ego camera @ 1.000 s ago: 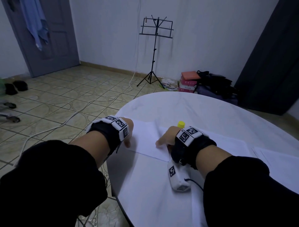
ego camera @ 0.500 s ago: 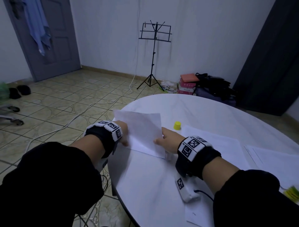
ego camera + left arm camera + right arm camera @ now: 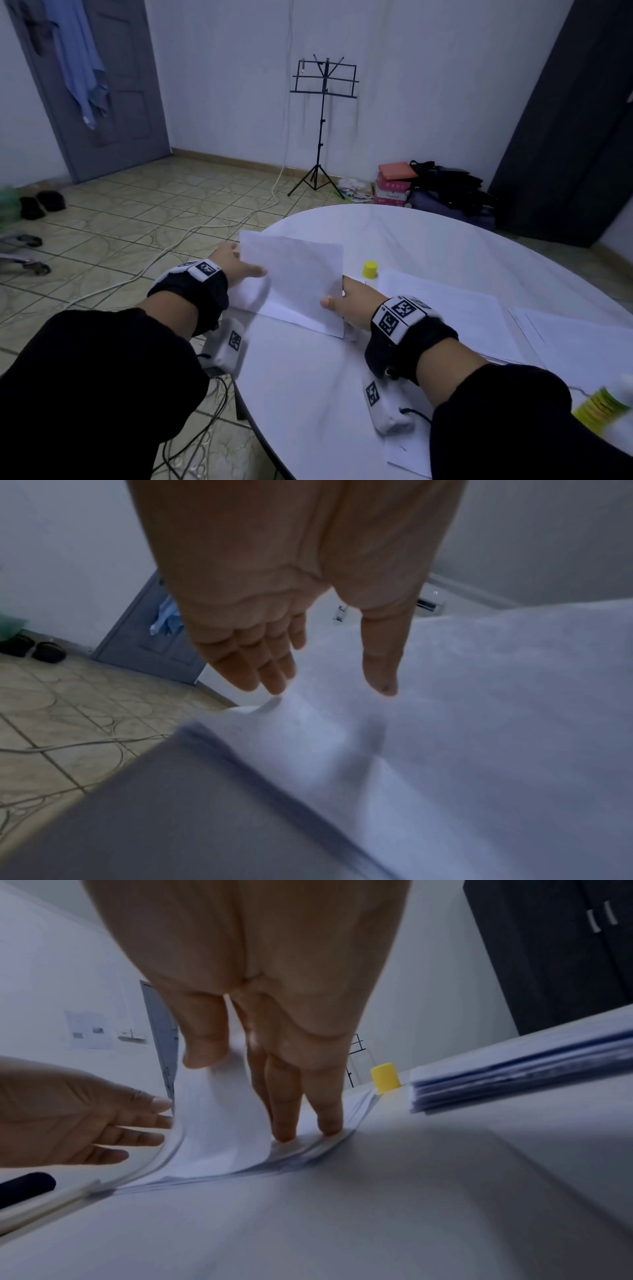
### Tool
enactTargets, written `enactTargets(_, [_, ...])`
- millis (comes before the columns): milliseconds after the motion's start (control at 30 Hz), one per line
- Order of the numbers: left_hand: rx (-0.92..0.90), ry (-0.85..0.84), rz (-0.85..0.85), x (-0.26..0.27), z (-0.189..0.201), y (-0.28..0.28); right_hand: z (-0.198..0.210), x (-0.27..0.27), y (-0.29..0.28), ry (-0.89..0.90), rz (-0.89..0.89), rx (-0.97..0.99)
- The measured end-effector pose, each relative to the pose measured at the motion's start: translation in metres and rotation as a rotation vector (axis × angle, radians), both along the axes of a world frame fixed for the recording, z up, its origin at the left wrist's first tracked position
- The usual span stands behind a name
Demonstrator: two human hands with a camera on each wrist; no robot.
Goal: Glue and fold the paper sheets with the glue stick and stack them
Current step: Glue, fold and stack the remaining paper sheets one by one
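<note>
The raised paper sheet (image 3: 291,274) is hiding both hands' fingertips in the head view. The right wrist view is showing the right hand (image 3: 260,1031) pinching its edge beside the yellow glue stick cap (image 3: 386,1077); the left hand (image 3: 274,620), fingers straight, is touching it.

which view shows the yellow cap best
The head view: the yellow cap stands whole and sharp on the table, just beyond the right hand. The right wrist view shows it too, but smaller, beside a paper stack. The left wrist view misses it.
</note>
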State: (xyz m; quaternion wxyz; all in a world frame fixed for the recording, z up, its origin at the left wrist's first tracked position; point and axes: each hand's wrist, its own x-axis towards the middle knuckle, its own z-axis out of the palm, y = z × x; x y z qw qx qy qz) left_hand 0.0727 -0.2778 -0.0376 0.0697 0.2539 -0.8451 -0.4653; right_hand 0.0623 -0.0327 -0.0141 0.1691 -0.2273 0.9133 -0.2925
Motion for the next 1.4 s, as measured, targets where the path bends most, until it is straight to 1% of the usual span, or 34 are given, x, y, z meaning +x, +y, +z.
enactTargets(133, [-0.084,-0.057,-0.037,-0.001,0.008,0.001,-0.004,-0.001,0.002,-0.041,-0.028,-0.056])
enactTargets(200, [-0.158,-0.132,-0.034,0.002,0.011,-0.006,-0.006,-0.003,0.002,-0.05,-0.048,-0.061])
enactTargets(267, [-0.25,-0.285,-0.066,0.008,0.013,-0.014,-0.006,-0.005,0.003,-0.057,-0.094,-0.067])
enactTargets(300, [-0.298,-0.387,-0.094,0.01,0.012,-0.017,-0.006,-0.005,0.002,-0.063,-0.115,-0.067])
enactTargets(367, [-0.333,-0.472,-0.122,0.017,0.013,-0.017,-0.005,-0.007,0.002,-0.063,-0.138,-0.052])
enactTargets(467, [-0.289,-0.44,-0.131,0.017,0.009,-0.019,-0.005,-0.01,0.001,-0.093,-0.177,-0.072])
enactTargets(500, [-0.247,-0.402,-0.112,0.015,0.009,-0.02,-0.007,-0.011,0.0,-0.114,-0.196,-0.093])
enactTargets(567, [-0.097,-0.306,-0.076,0.013,0.008,-0.021,-0.012,-0.013,-0.002,-0.162,-0.245,-0.158])
enactTargets(633, [0.029,-0.27,-0.058,0.016,0.011,-0.017,-0.017,-0.016,-0.003,-0.196,-0.28,-0.212])
enactTargets(700, [0.049,-0.254,-0.054,0.018,0.013,-0.013,-0.02,-0.02,-0.004,-0.204,-0.285,-0.211])
enactTargets(867, [0.035,-0.192,-0.037,0.021,0.014,-0.013,-0.017,-0.025,-0.002,-0.212,-0.32,-0.193])
enactTargets(933, [-0.005,-0.18,-0.076,0.022,0.016,-0.012,-0.016,-0.024,0.0,-0.201,-0.335,-0.176])
enactTargets(967, [-0.058,-0.182,-0.116,0.022,0.017,-0.012,-0.016,-0.023,0.002,-0.203,-0.329,-0.173])
enactTargets(1033, [-0.198,-0.228,-0.188,0.028,0.02,-0.01,-0.017,-0.02,0.004,-0.227,-0.288,-0.205])
enactTargets(1100, [-0.321,-0.342,-0.263,0.031,0.019,-0.01,-0.019,-0.017,0.006,-0.234,-0.25,-0.202])
enactTargets(1133, [-0.351,-0.4,-0.28,0.035,0.019,-0.009,-0.02,-0.017,0.006,-0.229,-0.247,-0.19])
enactTargets(1167, [-0.335,-0.414,-0.271,0.037,0.018,-0.01,-0.021,-0.018,0.005,-0.219,-0.25,-0.183])
enactTargets(1200, [-0.269,-0.392,-0.242,0.039,0.016,-0.01,-0.022,-0.019,0.004,-0.208,-0.265,-0.178])
enactTargets(1300, [0.075,-0.257,-0.115,0.039,0.008,-0.007,-0.018,-0.021,0.0,-0.218,-0.332,-0.163])
enactTargets(1367, [0.265,-0.231,-0.082,0.036,0.007,-0.003,-0.016,-0.022,-0.002,-0.246,-0.352,-0.163])
enactTargets(1400, [0.321,-0.239,-0.071,0.035,0.009,-0.001,-0.015,-0.023,-0.002,-0.268,-0.371,-0.188])
